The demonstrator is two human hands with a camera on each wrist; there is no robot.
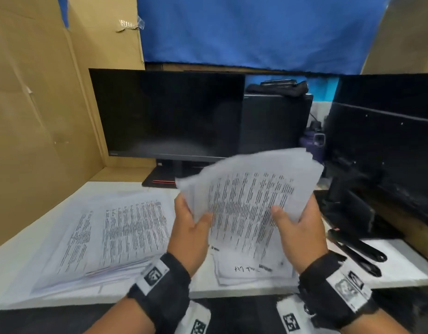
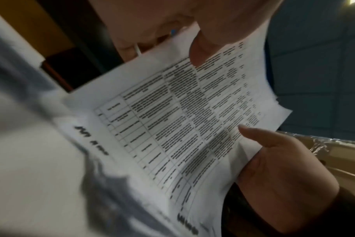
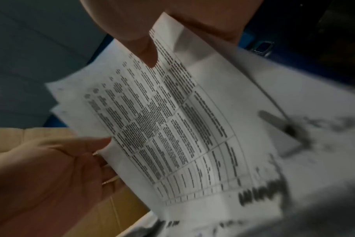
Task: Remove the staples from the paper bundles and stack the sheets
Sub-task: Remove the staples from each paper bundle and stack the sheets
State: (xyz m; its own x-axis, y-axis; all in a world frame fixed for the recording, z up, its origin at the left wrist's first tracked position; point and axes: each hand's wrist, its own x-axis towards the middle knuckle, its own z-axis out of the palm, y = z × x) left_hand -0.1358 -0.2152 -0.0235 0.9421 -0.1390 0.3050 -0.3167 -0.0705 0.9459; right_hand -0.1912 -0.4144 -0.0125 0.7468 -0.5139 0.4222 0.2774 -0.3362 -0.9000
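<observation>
A bundle of printed sheets (image 1: 251, 189) is held up above the white desk, tilted and blurred. My left hand (image 1: 191, 225) grips its left edge, thumb on the printed face. My right hand (image 1: 297, 227) grips the right edge, thumb on top too. The left wrist view shows the table-printed page (image 2: 192, 120) with my left thumb (image 2: 205, 48) pressed on it and my right hand (image 2: 284, 168) at the far edge. The right wrist view shows the same page (image 3: 172, 128) and my left hand (image 3: 51, 176). A large stack of sheets (image 1: 107, 232) lies on the desk at left. No staple is visible.
A smaller pile of papers (image 1: 251, 268) lies under the held bundle. A black tool (image 1: 357, 251) lies on the desk at right. A dark monitor (image 1: 169, 114) stands behind, with black equipment (image 1: 386, 145) at right and cardboard walls (image 1: 39, 116) at left.
</observation>
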